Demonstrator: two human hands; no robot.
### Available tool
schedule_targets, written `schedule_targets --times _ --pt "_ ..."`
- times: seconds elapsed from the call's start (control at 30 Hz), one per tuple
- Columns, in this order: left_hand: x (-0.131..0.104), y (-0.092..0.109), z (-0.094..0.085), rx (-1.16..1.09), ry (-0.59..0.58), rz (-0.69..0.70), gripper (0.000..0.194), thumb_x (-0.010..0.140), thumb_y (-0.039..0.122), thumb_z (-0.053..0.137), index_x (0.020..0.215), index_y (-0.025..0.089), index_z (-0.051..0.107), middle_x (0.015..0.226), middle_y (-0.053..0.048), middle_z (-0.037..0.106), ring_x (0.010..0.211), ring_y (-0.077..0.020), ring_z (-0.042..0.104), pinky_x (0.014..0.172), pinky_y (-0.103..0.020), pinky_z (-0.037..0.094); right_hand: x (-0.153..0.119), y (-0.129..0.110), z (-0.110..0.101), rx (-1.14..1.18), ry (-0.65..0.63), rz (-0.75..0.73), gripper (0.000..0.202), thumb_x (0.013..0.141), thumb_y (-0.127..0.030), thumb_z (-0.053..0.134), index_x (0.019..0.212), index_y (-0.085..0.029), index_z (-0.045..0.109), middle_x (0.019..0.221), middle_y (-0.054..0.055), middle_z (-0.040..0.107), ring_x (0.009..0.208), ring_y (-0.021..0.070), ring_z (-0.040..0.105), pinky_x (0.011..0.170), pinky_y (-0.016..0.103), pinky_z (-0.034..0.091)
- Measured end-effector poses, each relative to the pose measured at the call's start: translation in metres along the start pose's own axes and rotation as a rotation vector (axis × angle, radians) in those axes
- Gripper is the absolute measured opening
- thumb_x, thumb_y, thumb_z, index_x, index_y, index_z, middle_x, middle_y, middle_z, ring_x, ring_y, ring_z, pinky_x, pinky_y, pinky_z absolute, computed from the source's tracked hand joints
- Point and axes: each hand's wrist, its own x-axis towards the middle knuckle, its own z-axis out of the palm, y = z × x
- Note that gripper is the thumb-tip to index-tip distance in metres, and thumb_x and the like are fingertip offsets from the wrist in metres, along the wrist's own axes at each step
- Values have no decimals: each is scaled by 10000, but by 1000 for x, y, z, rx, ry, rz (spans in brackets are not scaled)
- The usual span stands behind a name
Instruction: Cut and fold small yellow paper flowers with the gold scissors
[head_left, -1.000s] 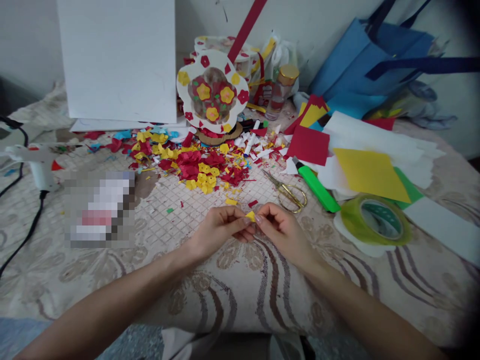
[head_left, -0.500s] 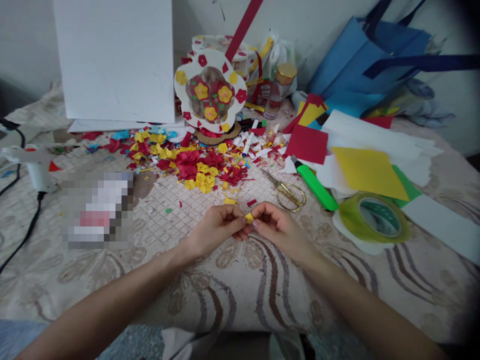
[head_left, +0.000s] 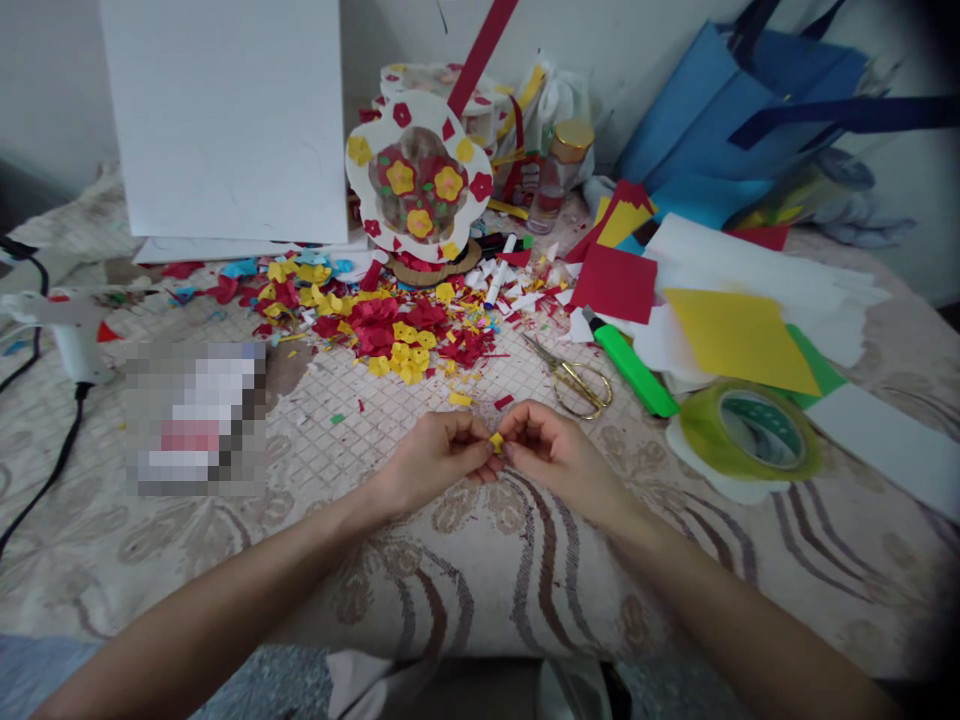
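Between my fingertips is a small piece of yellow paper, partly covered by the fingers. My left hand pinches its left side, and my right hand pinches the right side. Both hands are held close together over the patterned tablecloth. Just beyond them lie a yellow paper strip and a red paper scrap. Gold-handled scissors rest past my right hand. A pile of red and yellow paper flowers spreads further back.
A flower-shaped paper lantern stands at the back. To the right are a green cutter, a tape roll, a yellow sheet and a blue bag. A glue gun stands on the left, near a blurred-out object.
The yellow paper has turned slightly between my fingers and shows a smaller, more folded-looking shape. Both hands stay nearly in place, and the view has shifted a little.
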Motion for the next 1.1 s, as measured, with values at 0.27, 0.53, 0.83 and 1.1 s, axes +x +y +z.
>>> schedule_targets --times 0.27,0.53,0.83,1.1 --pt "2 6 -2 -208 -34 -182 142 749 266 657 788 130 648 708 -45 710 597 -117 659 596 -232 522 -1 -3 1 -122 55 -42 107 799 -113 500 851 -200 533 776 -10 570 699 127 547 627 251 431" --pt "1 8 -4 -218 -21 -204 199 755 310 662 786 114 651 707 -38 702 594 -104 650 598 -220 512 -1 -5 1 -225 70 -140 142 808 -82 484 859 -200 545 818 2 579 739 131 555 654 252 431" --pt "3 6 -3 -50 -8 -122 151 812 252 583 773 107 600 705 -38 684 598 -105 644 599 -228 519 1 0 0 -91 34 -9 89 866 -272 521 837 -188 532 753 -2 559 662 127 528 586 248 416" --pt "2 3 -2 6 -31 -74 188 831 289 551 785 111 592 699 -38 669 591 -100 625 595 -230 513 1 2 2 -107 30 17 92 868 -240 499 795 -188 515 720 -14 532 640 121 491 574 245 395"
